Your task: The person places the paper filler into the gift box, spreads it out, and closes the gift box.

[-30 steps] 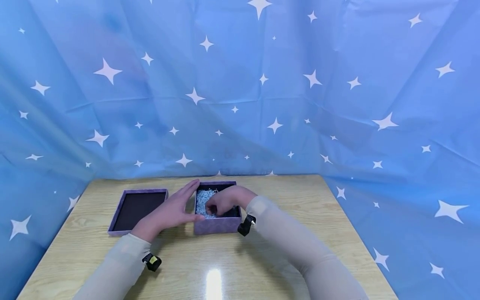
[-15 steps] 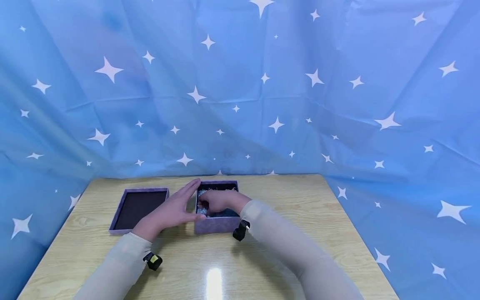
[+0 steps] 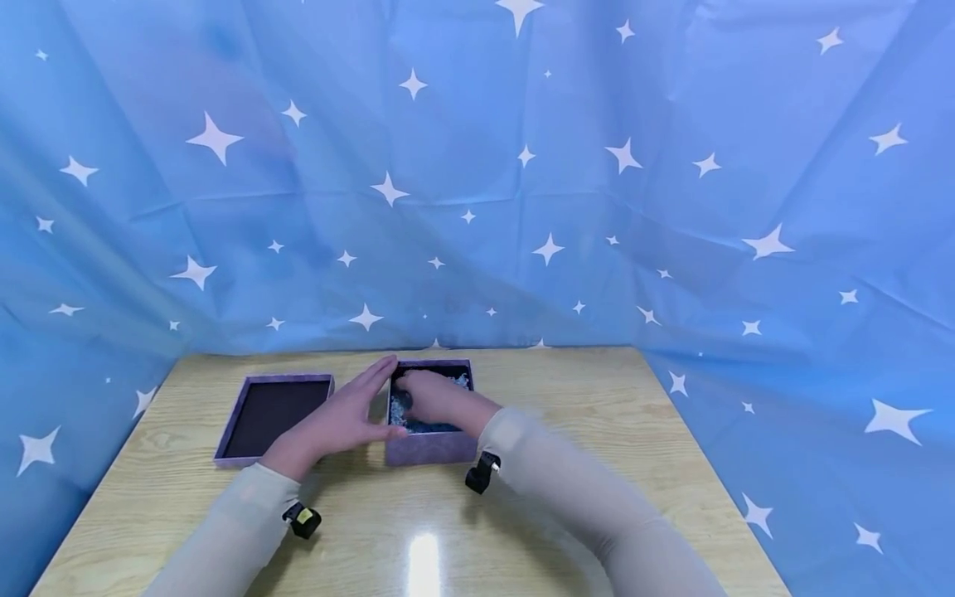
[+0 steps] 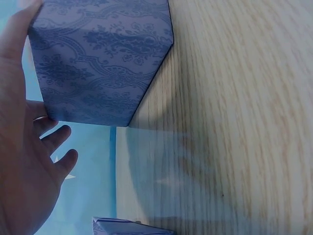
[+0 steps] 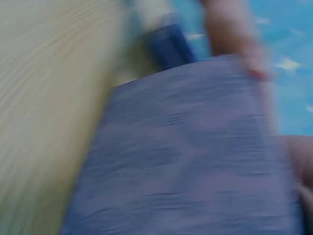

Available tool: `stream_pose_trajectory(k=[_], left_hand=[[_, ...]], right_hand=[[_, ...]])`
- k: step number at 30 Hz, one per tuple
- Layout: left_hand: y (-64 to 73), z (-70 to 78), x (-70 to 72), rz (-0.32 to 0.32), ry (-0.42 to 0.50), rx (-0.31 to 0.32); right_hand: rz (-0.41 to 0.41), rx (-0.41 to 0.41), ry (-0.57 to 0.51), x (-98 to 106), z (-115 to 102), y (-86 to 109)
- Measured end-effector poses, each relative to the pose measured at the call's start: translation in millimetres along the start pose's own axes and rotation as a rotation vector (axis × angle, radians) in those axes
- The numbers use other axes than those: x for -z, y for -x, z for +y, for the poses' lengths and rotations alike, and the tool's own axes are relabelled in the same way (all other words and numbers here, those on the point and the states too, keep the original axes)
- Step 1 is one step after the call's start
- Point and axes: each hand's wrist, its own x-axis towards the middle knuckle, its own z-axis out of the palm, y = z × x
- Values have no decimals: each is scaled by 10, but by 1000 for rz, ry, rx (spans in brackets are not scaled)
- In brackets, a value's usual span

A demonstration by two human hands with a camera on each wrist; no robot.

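Note:
An uncovered purple box [image 3: 431, 450] with a damask pattern stands on the table, with pale blue shredded paper [image 3: 399, 410] inside. My left hand [image 3: 336, 427] spans the box's left side, thumb at the near corner and fingers at the far one, holding it. In the left wrist view, the other fingers [image 4: 57, 139] hang loosely beside the patterned wall. My right hand [image 3: 440, 400] reaches over the right rim into the box, among the shreds. Its fingertips are hidden, so whether it holds any paper cannot be seen. The right wrist view is blurred, mostly the box wall [image 5: 186, 156].
The shallow purple lid [image 3: 276, 419], black inside, lies upturned left of the box, partly behind my left hand. Both stand toward the back of the wooden table [image 3: 582, 464]. A blue curtain [image 3: 477, 166] with white stars hangs behind and at the sides.
My right hand has moved left, then slightly toward the back inside the box, and shreds now show near the far right corner. The left hand, box and lid have stayed in place.

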Motion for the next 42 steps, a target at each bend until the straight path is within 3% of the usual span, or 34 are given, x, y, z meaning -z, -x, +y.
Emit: stream_pose_trajectory(k=[2,4,8,12,18,20,26,29,33,38,42], left_hand=[[-6,3,4,4,-5,-6],[-11,7,0,6,-5,-4],[-3,19,-16,-4,0,9],[17,26,-7,0,10,15],[9,-1,-10,7,-4,2],[4,1,-12,3,-3,3],[25,14,4,3,-41,8],[33,17,14,3,-62,4],[31,22,25,5,-74,1],[9,15,34,-22,-78,-19],[7,-18,59,-40,-32,-21]], right_hand=[[4,-26,91,-68,-36,-24],[-3,-17,100,-69,-20,-31],[-41,6,-58,88,34,65],[-31,-16,-99,164,7,137],[-26,-53,167,-55,-70,114],[-29,-55,204,-99,-59,100],[-72,-4,32,78,58,176],[-60,-5,21,209,88,248],[-80,-58,154,273,84,301],[-141,-68,433,97,105,284],[-122,-59,477,20,128,257]])
